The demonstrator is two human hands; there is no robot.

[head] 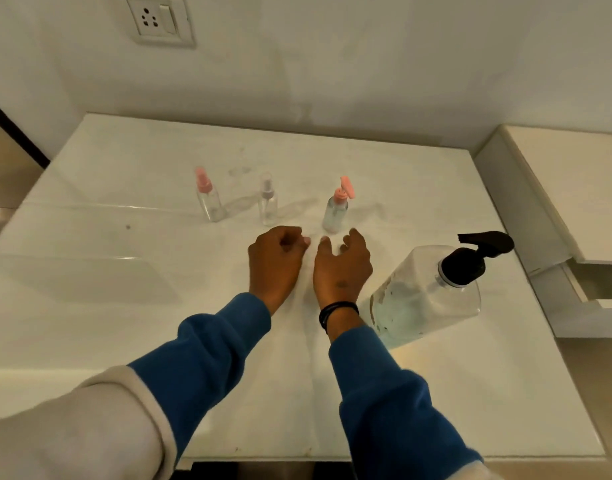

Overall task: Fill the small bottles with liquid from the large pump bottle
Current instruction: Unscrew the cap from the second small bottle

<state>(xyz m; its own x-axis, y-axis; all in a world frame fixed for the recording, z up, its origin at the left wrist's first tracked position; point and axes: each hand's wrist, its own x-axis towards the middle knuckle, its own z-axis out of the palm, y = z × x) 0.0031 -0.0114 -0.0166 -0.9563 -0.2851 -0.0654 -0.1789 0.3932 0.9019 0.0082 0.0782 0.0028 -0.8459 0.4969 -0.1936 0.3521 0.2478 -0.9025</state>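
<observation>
Three small clear bottles stand in a row on the white counter (124, 334): a pink-capped spray bottle (209, 197) at the left, a clear-capped spray bottle (267, 200) in the middle, and a pink pump bottle (336, 209) at the right. The large clear bottle with a black pump (432, 289) stands to the right and holds some liquid low down. My left hand (276, 261) hovers just in front of the small bottles with fingers loosely curled, holding nothing. My right hand (342, 265) is beside it, fingers relaxed, just short of the pink pump bottle.
A wall socket (160, 20) sits on the wall behind the counter. A raised white ledge (553, 188) borders the counter on the right. A shallow sink recess (83, 278) lies at the left.
</observation>
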